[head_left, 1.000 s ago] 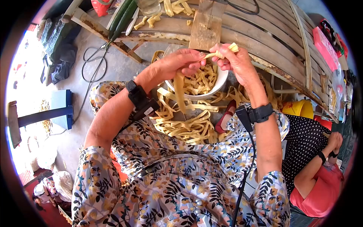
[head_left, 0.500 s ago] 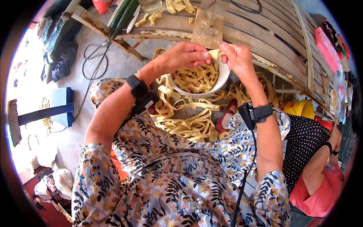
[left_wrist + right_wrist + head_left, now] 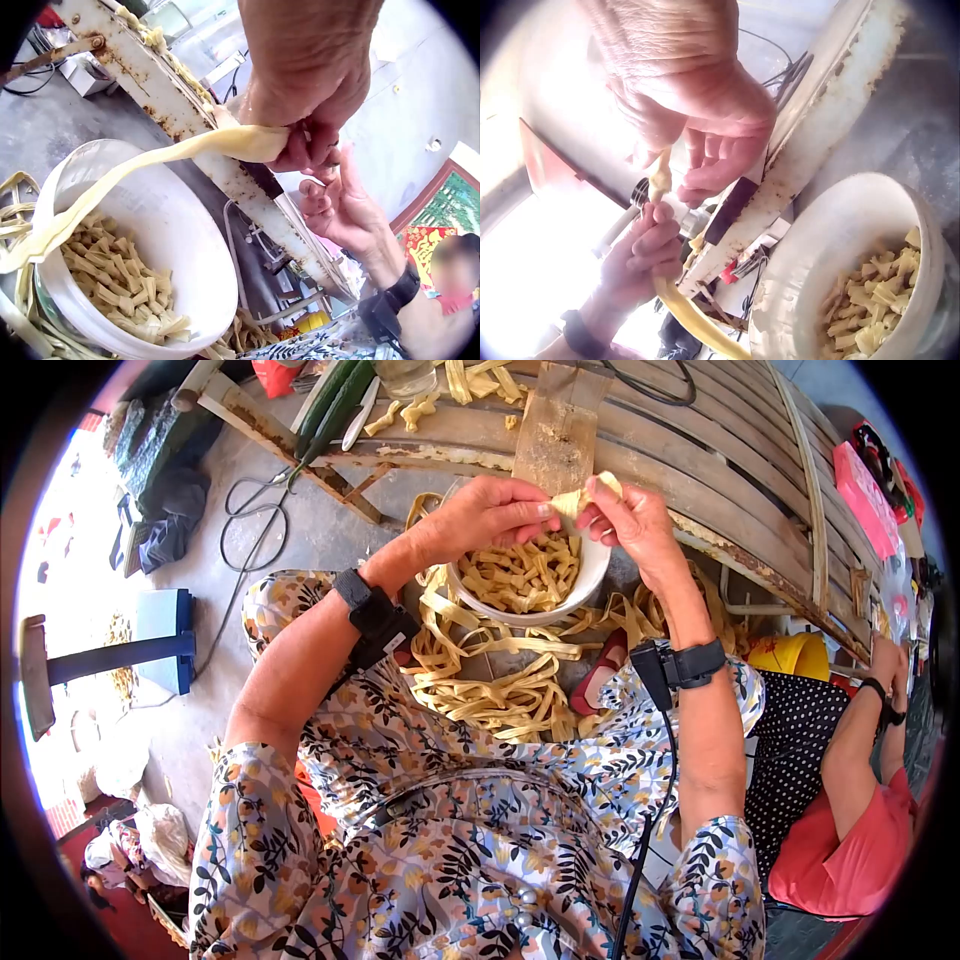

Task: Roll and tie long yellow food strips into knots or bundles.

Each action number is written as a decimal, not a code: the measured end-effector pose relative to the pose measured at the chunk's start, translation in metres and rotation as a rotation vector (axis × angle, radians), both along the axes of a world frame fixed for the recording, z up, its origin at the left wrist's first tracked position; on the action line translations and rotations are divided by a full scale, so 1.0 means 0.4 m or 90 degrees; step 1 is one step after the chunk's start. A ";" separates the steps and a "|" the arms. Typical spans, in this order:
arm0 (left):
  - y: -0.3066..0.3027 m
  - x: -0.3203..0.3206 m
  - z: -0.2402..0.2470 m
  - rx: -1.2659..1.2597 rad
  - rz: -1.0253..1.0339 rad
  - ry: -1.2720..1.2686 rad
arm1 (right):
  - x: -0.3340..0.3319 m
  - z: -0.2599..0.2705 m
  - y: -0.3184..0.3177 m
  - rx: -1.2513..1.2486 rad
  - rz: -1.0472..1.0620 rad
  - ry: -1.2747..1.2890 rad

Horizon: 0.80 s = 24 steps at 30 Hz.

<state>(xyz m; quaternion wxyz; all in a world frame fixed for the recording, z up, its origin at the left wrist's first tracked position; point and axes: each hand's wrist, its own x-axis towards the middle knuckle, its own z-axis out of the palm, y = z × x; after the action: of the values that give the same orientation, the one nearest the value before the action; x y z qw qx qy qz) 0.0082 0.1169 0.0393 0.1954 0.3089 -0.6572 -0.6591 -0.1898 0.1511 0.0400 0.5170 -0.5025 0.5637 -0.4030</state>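
Standing here, I see the left hand (image 3: 500,513) and right hand (image 3: 638,522) both pinching 1 yellow strip (image 3: 570,504) tightly (a lump shows between them), raised higher than the white bucket (image 3: 597,568). Short pieces (image 3: 520,575) lie inside; loose strips (image 3: 500,695) are heaped beside it.

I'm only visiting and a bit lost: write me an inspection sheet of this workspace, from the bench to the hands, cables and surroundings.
Surface: slatted bench, rusty along its edge; a wooden board lies on it.
Job's things: white bucket holding short yellowish pieces; one pale yellow strip held up.
Clutter: loose strips heaped on the floor; long green vegetables on the bench.
Grip: left hand and right hand both pinch the strip.
Cables: black cable curving over the bench; another runs down from the right wrist device.
Surroundings: person in a red top at the right; yellow bucket nearby.
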 end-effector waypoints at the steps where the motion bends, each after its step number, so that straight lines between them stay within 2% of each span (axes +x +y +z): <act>1: -0.003 0.001 -0.005 0.004 0.005 0.002 | 0.009 0.002 0.001 0.015 0.008 -0.010; 2: -0.007 0.002 -0.007 0.008 0.011 0.005 | 0.020 0.010 0.006 0.056 0.060 -0.058; 6: -0.013 -0.001 0.000 0.026 -0.010 -0.004 | 0.028 -0.004 -0.001 -0.005 0.053 -0.216; 12: -0.012 -0.001 0.033 0.117 0.024 0.032 | 0.034 0.005 -0.014 -0.003 0.008 -0.227; 17: -0.038 0.007 0.032 0.093 0.012 0.003 | 0.051 0.031 -0.019 0.016 0.050 -0.231; 20: -0.062 0.006 0.046 0.102 -0.006 0.029 | 0.038 0.028 -0.041 -0.007 0.018 -0.312; 24: -0.102 -0.010 0.049 0.019 0.008 0.049 | 0.026 0.033 -0.081 0.009 -0.032 -0.349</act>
<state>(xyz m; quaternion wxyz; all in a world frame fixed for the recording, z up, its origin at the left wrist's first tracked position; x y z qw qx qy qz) 0.0043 0.0761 0.0590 0.2200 0.2907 -0.6371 -0.6791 -0.1793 0.1188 0.0532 0.6437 -0.3568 0.4180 -0.5326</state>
